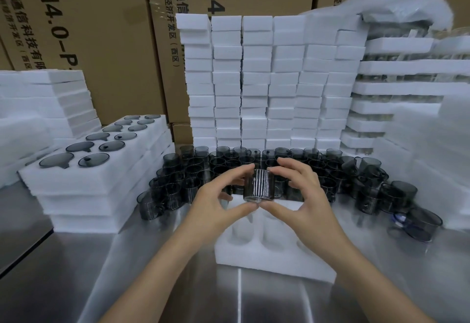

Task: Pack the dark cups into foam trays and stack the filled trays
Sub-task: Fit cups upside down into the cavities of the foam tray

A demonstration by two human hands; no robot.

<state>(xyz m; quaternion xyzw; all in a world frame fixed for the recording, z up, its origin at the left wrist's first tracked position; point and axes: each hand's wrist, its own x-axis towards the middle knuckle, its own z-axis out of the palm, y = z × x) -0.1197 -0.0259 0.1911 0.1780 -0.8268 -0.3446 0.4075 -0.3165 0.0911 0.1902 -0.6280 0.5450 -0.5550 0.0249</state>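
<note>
— At the near edge of the bench point(178, 297), how is the foam tray point(274, 259)?
— Bare, I'd judge: 2 pockets show empty and the arms hide the rest. Just above it, the left hand point(216, 195) and right hand point(302, 190) share a grip, fingertips and thumbs pinching 1 dark cup point(259, 185).
— What's done?
— Leftward, a stack of filled trays point(76, 183), at least 3; the top holds 12 cups. Dozens of loose cups point(193, 170) remain, uncountable. Farthest, 6 columns of spare trays point(256, 81) stand before cardboard boxes point(101, 43).
</note>
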